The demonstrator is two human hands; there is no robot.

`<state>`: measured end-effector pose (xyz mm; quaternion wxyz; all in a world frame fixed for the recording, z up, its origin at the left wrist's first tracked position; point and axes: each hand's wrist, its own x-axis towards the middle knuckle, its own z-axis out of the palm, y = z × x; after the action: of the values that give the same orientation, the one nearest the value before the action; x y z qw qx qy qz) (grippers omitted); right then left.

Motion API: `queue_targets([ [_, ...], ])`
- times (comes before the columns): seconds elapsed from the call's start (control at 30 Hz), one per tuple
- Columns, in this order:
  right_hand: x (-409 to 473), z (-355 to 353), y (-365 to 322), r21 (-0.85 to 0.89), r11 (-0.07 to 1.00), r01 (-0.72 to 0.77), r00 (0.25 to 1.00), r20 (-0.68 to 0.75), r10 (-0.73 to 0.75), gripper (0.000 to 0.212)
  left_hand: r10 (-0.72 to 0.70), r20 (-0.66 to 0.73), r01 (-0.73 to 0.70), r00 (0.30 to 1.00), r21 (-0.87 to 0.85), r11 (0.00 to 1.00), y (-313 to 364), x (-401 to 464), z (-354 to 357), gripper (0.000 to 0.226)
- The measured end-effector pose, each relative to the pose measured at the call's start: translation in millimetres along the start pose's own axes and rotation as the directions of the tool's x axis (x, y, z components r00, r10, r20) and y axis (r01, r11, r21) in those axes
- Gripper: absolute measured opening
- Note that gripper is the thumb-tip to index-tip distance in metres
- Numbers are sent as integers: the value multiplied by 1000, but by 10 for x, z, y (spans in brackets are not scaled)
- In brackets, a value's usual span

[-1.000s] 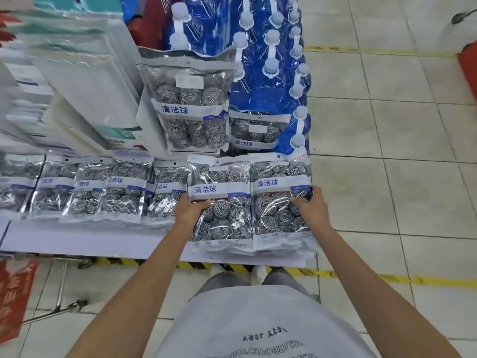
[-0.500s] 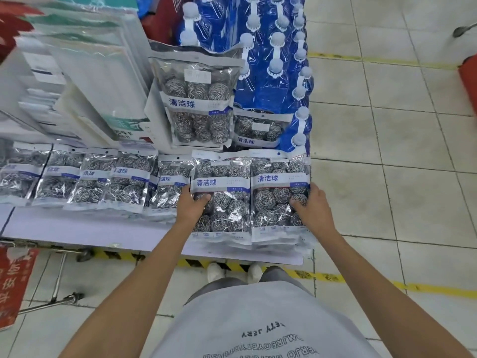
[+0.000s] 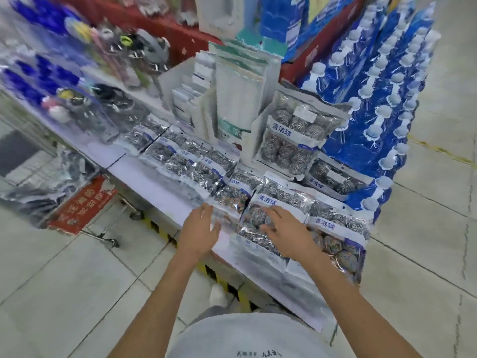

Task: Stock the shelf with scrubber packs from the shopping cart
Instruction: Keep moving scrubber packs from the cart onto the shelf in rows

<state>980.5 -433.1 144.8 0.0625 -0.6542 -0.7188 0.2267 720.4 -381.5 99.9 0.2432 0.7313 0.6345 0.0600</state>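
Lying flat on the white shelf [image 3: 144, 177]: a row of scrubber packs [image 3: 196, 164], clear bags of steel-wool balls with blue-and-white label bands, running from far left of the hands to the shelf's right end. Nearest stack of packs [image 3: 281, 202] sits directly under the right hand [image 3: 289, 233]; a further stack [image 3: 340, 228] lies just right of that hand, at the shelf's corner. Right hand: fingers spread and relaxed, over the lower part of the near stack, gripping nothing; motion blur leaves it unclear whether the fingertips touch the film. Left hand [image 3: 200, 228]: fingers straight and loosely apart, holding nothing, above the shelf's front edge just left of the near stack and below a smaller pack [image 3: 232, 192].

Beyond the hands: one larger scrubber bag [image 3: 294, 135] propped upright, another [image 3: 333, 179] lying flat to its right. Right of these, tiers of blue pouches with white caps [image 3: 382, 99]. Behind the upright bag and to its left, white cardboard displays of flat packets [image 3: 232, 94]. Far left of the hands, heavily blurred: a shopping cart [image 3: 38, 177] with a red sign [image 3: 80, 205] on its end, standing on the tiled floor [image 3: 64, 280].
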Motion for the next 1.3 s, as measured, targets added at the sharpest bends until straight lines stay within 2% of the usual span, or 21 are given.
queue_targets([
  [0.2,582,285,-790,-13,971,239,969,75,-237,57,-259,-207,247,944,-79,966,-713,-636,-404,53],
  [0.4,1056,579,-1736,-60,888,456,888,106,-448,54,-407,-318,397,856,-99,913,-1529,-1019,-678,44],
  [0.6,1475,852,-2699,-56,810,584,802,191,-566,51,-515,-388,490,764,-171,855,-2212,-1297,-912,46],
  [0.9,2293,1562,-3763,9,760,650,714,335,-615,54,-692,-361,604,626,-337,722,-3192,-1145,-1310,54],
  [1.1,3136,1918,-4311,57,773,632,687,421,-593,55,-731,-346,647,588,-342,682,-3949,-582,-1756,49],
  [1.3,4111,2081,-4954,81,774,627,655,483,-581,53,-775,-275,686,569,-360,632,-4653,59,-2218,51],
])
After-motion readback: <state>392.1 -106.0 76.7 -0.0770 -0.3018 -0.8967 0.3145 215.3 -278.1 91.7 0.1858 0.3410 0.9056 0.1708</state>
